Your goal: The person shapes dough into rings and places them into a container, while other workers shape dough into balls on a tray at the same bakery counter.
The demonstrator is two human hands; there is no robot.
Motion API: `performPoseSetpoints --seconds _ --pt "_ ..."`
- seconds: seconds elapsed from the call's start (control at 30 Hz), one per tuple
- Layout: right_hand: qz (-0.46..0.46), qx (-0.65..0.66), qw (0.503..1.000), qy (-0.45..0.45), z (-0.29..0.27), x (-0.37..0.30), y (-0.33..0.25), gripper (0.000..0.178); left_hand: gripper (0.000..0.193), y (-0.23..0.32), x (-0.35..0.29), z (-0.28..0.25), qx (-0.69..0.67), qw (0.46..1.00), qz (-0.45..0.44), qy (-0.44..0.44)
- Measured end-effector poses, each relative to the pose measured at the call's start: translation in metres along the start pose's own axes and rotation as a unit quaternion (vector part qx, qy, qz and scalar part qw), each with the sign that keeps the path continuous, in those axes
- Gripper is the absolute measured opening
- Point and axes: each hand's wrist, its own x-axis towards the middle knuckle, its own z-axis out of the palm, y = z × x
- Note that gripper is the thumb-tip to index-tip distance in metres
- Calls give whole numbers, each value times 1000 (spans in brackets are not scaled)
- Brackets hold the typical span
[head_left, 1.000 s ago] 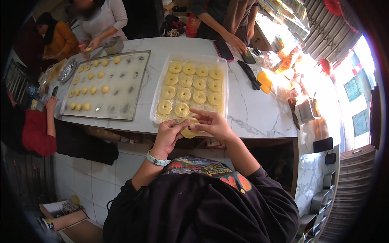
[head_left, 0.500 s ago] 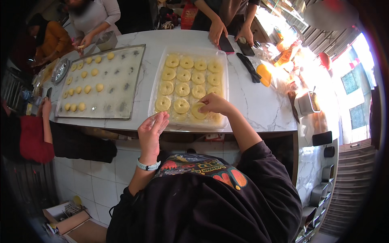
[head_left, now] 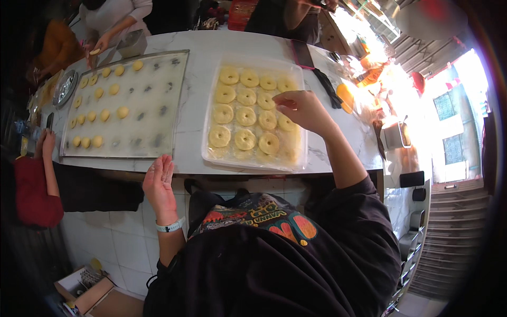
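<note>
A clear plastic tray (head_left: 206, 149) on the marble-patterned table holds rows of pale yellow dough rings, lightly floured. My right hand (head_left: 302, 110) hovers over its right side, fingers bent and drawn together at the tips. Nothing shows in them. It partly covers the rings underneath. One dough ring (head_left: 269, 142) lies in the row closest to me, with the tray's near right corner bare beside it. At the table's front edge, my left hand (head_left: 159, 184) is raised beside the tray, flour on its outstretched fingers, and holds nothing.
To the left lies a large metal sheet (head_left: 158, 124) with several small dough balls (head_left: 122, 112). A metal tin (head_left: 132, 44) stands behind it. A dark phone (head_left: 302, 54), a black strap-like item (head_left: 328, 87) and a yellow object (head_left: 345, 97) lie right. Other people stand around the table.
My right hand has let go of a dough ring and moved up and right over the tray. My left hand has drawn away leftward. The person opposite has taken hands and one phone off the table.
</note>
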Motion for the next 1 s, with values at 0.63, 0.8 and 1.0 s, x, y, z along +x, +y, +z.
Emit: performPoseSetpoints --seconds 0.63,0.8,1.0 --pt "-454 -247 838 -176 296 228 -185 65 31 114 73 -156 -64 963 130 228" --pt "-448 -237 841 -193 326 241 -186 69 27 124 81 -188 -90 945 120 290" --pt "-452 -230 843 -181 322 243 -188 68 28 127 93 -189 -95 952 123 263"
